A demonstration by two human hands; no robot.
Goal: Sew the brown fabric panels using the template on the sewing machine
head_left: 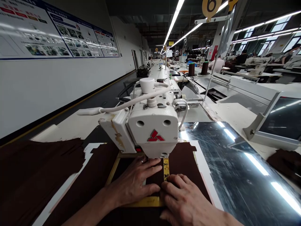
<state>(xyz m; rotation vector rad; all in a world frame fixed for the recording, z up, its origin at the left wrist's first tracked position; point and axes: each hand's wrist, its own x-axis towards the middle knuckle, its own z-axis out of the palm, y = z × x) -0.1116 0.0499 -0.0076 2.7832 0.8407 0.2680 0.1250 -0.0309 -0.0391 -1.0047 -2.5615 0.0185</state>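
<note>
Dark brown fabric piece (154, 180) at lower centre, inside yellow frame template (166, 168), long axis toward white sewing machine head (152, 131). Left hand (134, 183) and right hand (185, 201) flat, fingers spread, pressing fabric from either side, equally near.

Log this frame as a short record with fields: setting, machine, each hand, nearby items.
setting: factory sewing line
machine: white sewing machine, head just above the hands
left hand: flat on dark brown fabric inside a yellow frame
right hand: pressing the same fabric, fingertips beside the left hand's
nearby: fabric stack at left, screen at right, thread cones behind
</note>
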